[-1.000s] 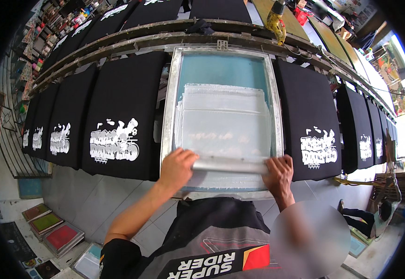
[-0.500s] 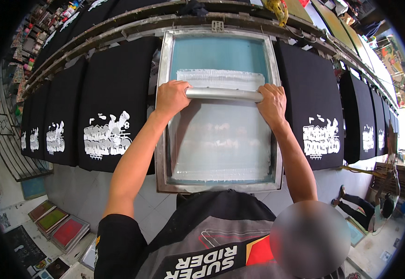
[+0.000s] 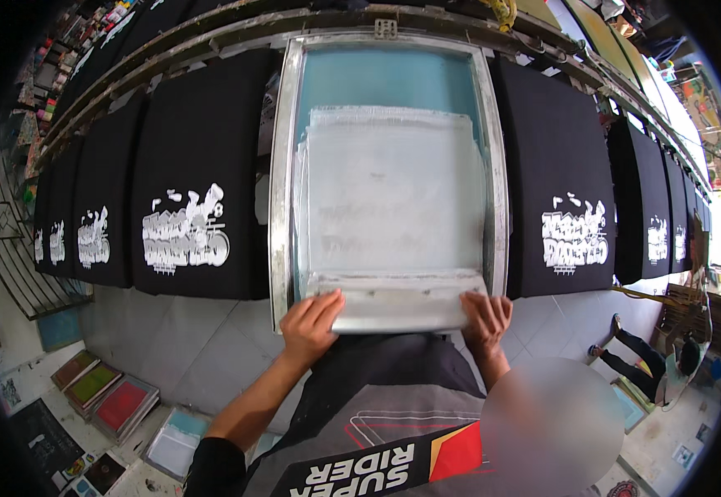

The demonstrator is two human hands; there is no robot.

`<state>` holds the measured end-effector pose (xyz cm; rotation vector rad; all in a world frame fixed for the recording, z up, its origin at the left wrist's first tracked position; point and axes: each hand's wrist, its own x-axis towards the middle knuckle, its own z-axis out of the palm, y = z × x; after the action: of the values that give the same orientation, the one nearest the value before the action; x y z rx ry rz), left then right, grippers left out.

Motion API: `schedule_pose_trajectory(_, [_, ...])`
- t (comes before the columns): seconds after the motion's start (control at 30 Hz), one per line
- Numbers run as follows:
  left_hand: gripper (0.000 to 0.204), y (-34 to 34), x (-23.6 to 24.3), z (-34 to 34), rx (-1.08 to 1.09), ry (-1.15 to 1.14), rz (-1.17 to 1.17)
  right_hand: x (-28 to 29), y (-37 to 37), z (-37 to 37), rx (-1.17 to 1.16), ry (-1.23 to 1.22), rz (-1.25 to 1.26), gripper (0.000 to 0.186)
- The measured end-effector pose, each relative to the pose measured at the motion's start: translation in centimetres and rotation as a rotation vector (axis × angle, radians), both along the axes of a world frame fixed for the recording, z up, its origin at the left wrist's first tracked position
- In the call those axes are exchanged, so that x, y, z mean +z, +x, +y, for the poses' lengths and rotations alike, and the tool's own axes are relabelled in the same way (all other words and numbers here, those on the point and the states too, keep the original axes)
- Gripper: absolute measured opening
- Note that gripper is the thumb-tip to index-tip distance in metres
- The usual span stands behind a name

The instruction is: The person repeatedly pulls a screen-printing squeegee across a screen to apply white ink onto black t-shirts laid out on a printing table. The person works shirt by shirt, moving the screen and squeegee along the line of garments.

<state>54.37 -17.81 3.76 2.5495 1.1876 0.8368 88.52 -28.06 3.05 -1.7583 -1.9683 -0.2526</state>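
A metal squeegee [image 3: 398, 313] lies across the near end of a screen printing frame [image 3: 498, 190]. Its left end is gripped by my left hand [image 3: 311, 326], fingers over the top. At the other end my right hand [image 3: 486, 321] is closed on it in the same way. White ink coats the mesh [image 3: 389, 190] from near the far part down to the squeegee's edge, with a bare blue-green band [image 3: 389, 73] beyond it. Faint marks of a design show through the mesh. What lies under the frame is hidden.
Black shirts on boards with white prints line both sides, the nearest a left shirt [image 3: 191, 166] and a right shirt [image 3: 555, 166]. A metal rail [image 3: 236, 29] runs behind. Coloured screens [image 3: 122, 407] sit low left. Another person [image 3: 654, 373] is at the far right.
Both hands have drawn the squeegee toward me, from the upper part of the screen to its near end. The squeegee now leans with its broad face showing.
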Motion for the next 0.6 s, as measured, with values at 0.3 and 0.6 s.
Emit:
schedule_pose_trajectory(0.3, [0.037,-1.2,2.4,-1.3,-0.011,-0.124,0.041,3.1,-1.0,-1.6,0.005,-0.158,0.038,0.026])
schedule_pose_trajectory(0.6, [0.032,1.5,-1.9,6.7,0.038,0.044,0.009,-1.1,1.7,6.5,0.052,-0.045,0.026,0.038])
